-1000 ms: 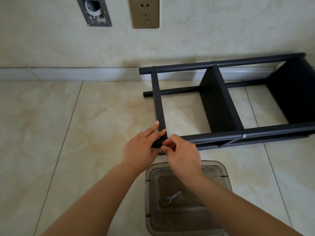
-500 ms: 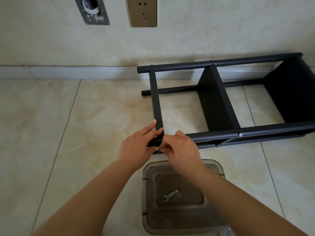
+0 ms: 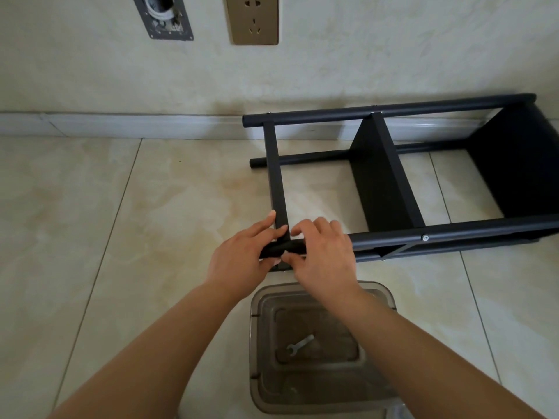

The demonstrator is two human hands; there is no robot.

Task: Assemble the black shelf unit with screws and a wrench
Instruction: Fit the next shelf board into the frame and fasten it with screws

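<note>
Gripping the near tube's end, my left hand (image 3: 242, 255) curls round the shelf (image 3: 390, 189), which lies on its side on the floor (image 3: 90, 222) by the wall. My right hand (image 3: 323, 255) pinches at the same joint; whatever it holds is hidden. A wrench (image 3: 300, 345) lies in the tub (image 3: 257, 343), whose near edge is cut off.
</note>
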